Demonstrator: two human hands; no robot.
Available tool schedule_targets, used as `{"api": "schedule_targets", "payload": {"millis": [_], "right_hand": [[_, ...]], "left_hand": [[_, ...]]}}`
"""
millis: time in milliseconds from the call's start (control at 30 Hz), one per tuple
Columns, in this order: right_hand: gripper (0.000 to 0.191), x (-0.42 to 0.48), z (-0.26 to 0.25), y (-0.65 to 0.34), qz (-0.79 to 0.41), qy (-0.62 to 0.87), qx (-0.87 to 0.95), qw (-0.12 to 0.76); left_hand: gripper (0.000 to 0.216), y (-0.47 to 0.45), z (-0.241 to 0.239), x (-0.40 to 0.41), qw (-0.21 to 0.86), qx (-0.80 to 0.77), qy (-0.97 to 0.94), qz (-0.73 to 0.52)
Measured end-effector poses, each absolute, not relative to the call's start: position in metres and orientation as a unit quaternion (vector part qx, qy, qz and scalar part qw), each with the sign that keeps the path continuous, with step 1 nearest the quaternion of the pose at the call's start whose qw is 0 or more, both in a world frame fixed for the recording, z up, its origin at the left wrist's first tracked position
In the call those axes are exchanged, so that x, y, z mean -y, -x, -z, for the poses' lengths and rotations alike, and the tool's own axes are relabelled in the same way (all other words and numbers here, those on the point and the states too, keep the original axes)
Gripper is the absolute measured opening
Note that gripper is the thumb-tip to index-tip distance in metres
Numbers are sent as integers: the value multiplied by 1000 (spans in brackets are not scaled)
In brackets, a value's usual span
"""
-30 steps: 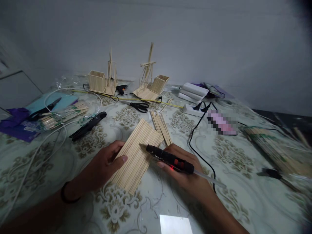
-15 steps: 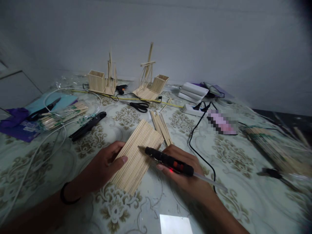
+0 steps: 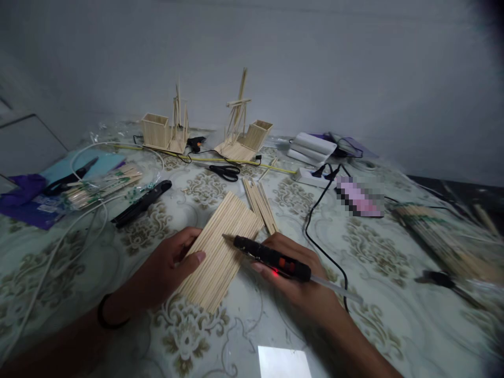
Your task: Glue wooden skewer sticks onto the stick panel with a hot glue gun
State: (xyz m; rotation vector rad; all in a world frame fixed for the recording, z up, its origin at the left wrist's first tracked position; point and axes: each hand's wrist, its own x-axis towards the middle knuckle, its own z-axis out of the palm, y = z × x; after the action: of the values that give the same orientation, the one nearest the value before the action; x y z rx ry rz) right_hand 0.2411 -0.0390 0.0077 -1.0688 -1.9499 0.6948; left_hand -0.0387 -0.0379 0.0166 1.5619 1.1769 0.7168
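A flat panel of glued bamboo sticks [image 3: 220,247] lies on the patterned tablecloth before me. My left hand [image 3: 169,268] rests on the panel's left edge, fingers curled and the thumb pressed on the wood. My right hand [image 3: 293,273] is closed round a black pen-shaped glue gun [image 3: 271,257] with a red light; its tip touches the panel near the middle. A clear glue stick sticks out of the gun's back end. A few loose bamboo sticks [image 3: 260,205] lie just beyond the panel.
Two stick models with small boxes [image 3: 165,131] [image 3: 246,139] stand at the back. Scissors [image 3: 225,171], a black tool [image 3: 142,203], white cable [image 3: 84,210], a power strip [image 3: 315,177] with black cord, stick bundles at left [image 3: 102,186] and right [image 3: 441,241].
The glue gun's tip has slid slightly left along the panel. My left hand has stayed in place.
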Motion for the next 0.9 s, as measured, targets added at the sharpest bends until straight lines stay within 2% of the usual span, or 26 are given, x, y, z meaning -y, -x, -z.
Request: {"api": "schedule_targets", "payload": {"millis": [900], "right_hand": [[28,39,-9,-243,-254,428,775,389]], "left_hand": [[31,39,-15,39,488,-491,-660,-293]]}}
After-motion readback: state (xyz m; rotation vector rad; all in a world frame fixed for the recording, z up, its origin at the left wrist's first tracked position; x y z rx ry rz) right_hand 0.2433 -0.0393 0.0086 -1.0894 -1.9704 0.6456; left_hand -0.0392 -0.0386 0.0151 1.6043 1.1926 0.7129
